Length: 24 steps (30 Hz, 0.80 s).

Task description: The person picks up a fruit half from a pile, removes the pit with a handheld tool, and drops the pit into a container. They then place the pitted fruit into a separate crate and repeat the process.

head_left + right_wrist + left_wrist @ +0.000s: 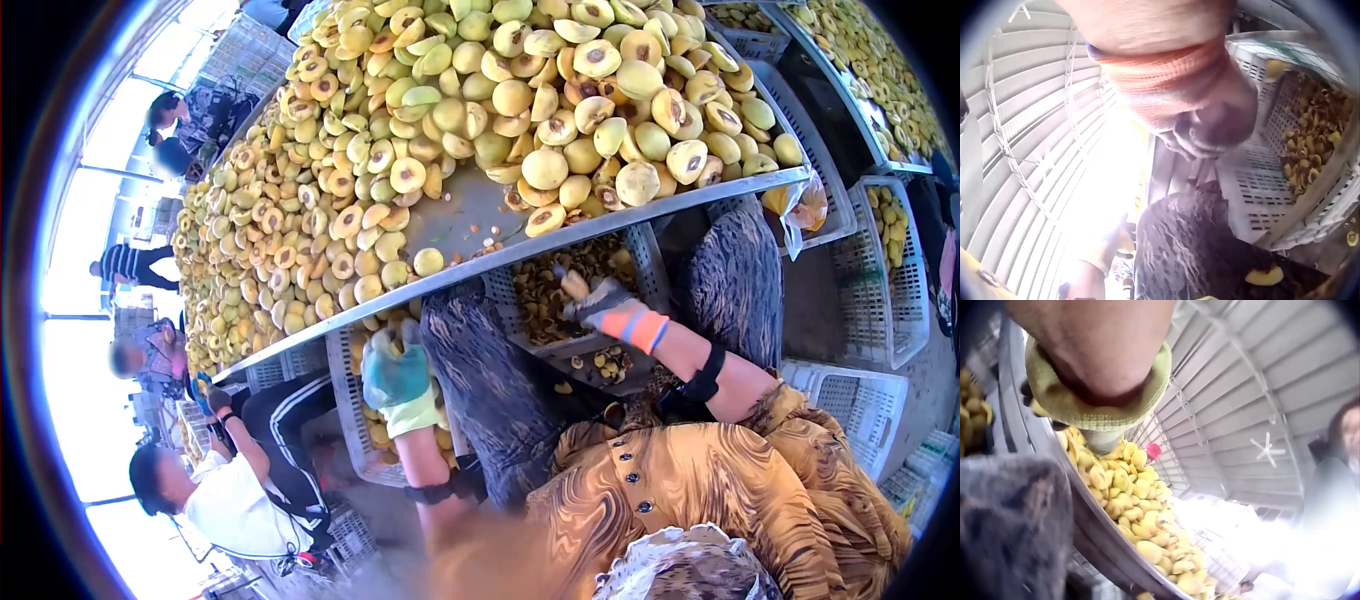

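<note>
My left hand (397,372), in a green glove with a pale yellow cuff, hangs over a white crate (345,400) of yellow fruit pieces beside my left knee. In the left wrist view the cuff (1094,409) hides its fingers. My right hand (612,303) wears a grey glove with an orange cuff, above a crate (655,268) of brown scraps between my knees. Its fingers curl around a small brownish thing (574,284), whose kind I cannot tell. Halved yellow-green stone fruits (460,110), many with brown hollows, lie heaped on the metal table (465,215).
The table's raised metal edge (560,237) runs above my knees. Fruit scraps (610,365) lie on the floor under me. More white crates (850,400) stand at the right, near a plastic bag (800,215). A person in a white shirt (235,510) sits at the left.
</note>
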Each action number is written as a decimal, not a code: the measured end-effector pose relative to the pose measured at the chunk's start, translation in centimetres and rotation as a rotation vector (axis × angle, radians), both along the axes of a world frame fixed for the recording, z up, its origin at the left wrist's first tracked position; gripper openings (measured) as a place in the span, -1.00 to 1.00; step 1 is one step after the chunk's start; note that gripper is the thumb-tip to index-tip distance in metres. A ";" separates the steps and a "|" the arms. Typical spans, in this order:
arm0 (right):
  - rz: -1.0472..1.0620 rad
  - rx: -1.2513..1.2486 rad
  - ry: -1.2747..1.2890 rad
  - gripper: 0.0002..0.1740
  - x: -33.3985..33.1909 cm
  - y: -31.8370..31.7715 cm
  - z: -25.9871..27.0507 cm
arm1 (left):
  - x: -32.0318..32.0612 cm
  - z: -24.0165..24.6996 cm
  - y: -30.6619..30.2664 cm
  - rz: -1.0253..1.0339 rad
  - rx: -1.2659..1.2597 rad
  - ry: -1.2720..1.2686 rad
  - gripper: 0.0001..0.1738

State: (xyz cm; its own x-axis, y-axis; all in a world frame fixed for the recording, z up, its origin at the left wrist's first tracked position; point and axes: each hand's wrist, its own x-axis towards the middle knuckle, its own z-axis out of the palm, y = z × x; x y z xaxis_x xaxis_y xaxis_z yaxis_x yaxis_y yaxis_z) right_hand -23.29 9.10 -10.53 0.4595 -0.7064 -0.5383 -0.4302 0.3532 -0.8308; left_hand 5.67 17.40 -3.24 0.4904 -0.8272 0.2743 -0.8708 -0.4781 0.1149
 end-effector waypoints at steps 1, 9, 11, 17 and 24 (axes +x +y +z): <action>0.119 0.120 0.185 -0.50 0.5 0.0 -0.6 | 1.5 -0.3 0.7 -0.082 0.042 -0.134 -0.61; 0.210 -0.416 -0.312 -0.49 1.0 2.7 -2.8 | 0.1 2.3 -13.9 -0.249 -0.206 0.160 -0.52; 0.378 -0.640 -0.177 -0.44 1.1 3.0 -5.5 | 0.8 0.3 -20.0 -0.262 -0.247 0.116 -0.35; 0.313 -0.384 -0.230 -0.50 0.9 2.8 -3.3 | -0.4 -1.8 -25.0 -0.291 -0.106 0.109 -0.22; -0.044 -0.130 -0.322 -0.60 0.7 1.8 0.2 | -1.3 -2.1 -18.0 -0.016 -0.281 1.151 -0.54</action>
State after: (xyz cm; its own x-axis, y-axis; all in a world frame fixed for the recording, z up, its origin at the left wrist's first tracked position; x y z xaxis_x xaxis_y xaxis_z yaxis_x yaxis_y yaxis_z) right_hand -22.56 10.93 -10.31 0.5590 -0.7823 -0.2749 -0.1250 0.2482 -0.9606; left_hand 4.32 -0.62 -5.36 0.5576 -0.8168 -0.1481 -0.1922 -0.3006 0.9342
